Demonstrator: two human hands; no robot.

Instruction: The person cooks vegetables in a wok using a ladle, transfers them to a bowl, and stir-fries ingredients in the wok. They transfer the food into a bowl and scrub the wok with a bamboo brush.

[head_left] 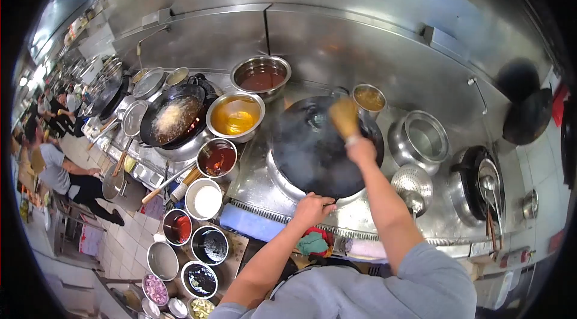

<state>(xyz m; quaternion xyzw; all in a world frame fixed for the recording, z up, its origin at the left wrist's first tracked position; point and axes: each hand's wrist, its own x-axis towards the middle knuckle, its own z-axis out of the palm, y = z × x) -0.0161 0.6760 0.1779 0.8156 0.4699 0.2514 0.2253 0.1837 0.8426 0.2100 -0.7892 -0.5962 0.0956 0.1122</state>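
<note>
My right hand [361, 149] is closed around a straw-coloured wok brush [344, 116], slightly blurred, over the far right part of a large black wok [309, 160]. Steam hangs over the wok, which sits on the stove with a little liquid glinting near its far side. At the wok's near rim, my left hand [314, 209] is closed on the edge; part of its grip is hidden. Just behind the brush stands a metal pot of brownish liquid [369, 98].
Bowls of yellow oil [235, 116] and reddish liquid [260, 75] stand left of the wok. A second wok [172, 116] holds frothing food. A perforated skimmer [412, 185] and steel pot [425, 137] lie right. Another person [57, 169] stands far left.
</note>
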